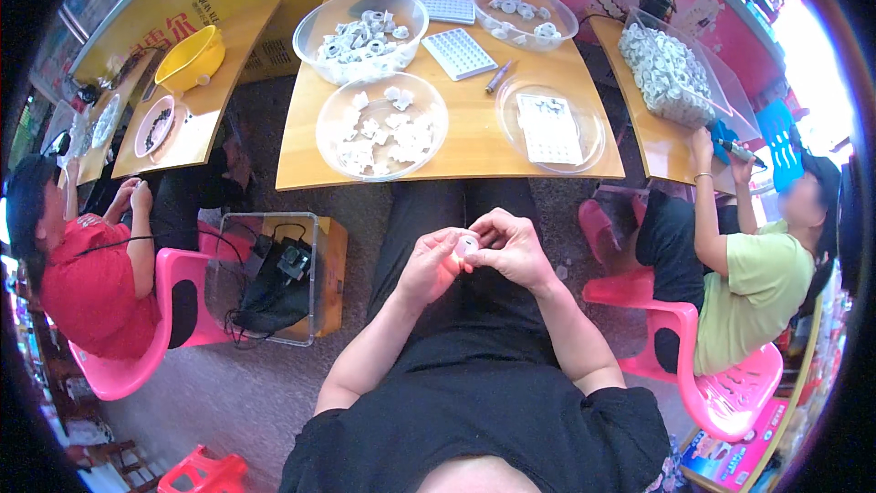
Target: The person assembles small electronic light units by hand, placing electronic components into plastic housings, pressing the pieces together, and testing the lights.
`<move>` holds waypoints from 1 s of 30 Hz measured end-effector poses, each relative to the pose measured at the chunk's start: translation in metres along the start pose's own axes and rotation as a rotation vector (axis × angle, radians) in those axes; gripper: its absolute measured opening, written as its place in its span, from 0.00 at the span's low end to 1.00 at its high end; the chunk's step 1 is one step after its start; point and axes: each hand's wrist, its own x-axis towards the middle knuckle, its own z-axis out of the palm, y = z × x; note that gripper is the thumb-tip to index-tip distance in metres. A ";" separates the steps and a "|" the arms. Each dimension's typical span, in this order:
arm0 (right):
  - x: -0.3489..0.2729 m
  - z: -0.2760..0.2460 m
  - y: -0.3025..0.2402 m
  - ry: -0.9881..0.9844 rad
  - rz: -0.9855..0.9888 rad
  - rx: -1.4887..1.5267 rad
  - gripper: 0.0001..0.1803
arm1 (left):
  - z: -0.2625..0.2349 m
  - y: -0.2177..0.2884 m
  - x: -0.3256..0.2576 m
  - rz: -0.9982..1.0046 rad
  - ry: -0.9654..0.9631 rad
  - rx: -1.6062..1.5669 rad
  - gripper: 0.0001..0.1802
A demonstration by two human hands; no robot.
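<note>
Over my lap, just below the table's near edge, both hands meet around a small white round part with a dark spot in its middle. My left hand is closed on its left side, where an orange-pink glow shows by the fingers. Thumb and fingers of my right hand pinch the same part from the other side; they cover much of it. Nearest on the table is a clear bowl of loose white pieces. To its right, a round clear tray bears a white gridded tray with small parts.
Farther back on the wooden table are a large bowl and a shallower bowl of white-grey parts, a gridded tray and a pen-like tool. People on pink chairs work at either side. A clear-sided stand is left.
</note>
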 end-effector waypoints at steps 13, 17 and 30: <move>-0.016 0.006 0.007 0.163 -0.118 0.079 0.18 | 0.013 -0.005 0.002 0.006 0.159 0.184 0.16; -0.020 0.019 0.008 0.228 -0.158 0.124 0.21 | 0.011 -0.004 0.004 -0.021 0.149 0.170 0.18; -0.011 0.034 0.021 0.299 -0.157 0.161 0.12 | 0.012 -0.007 0.003 -0.002 0.136 0.127 0.16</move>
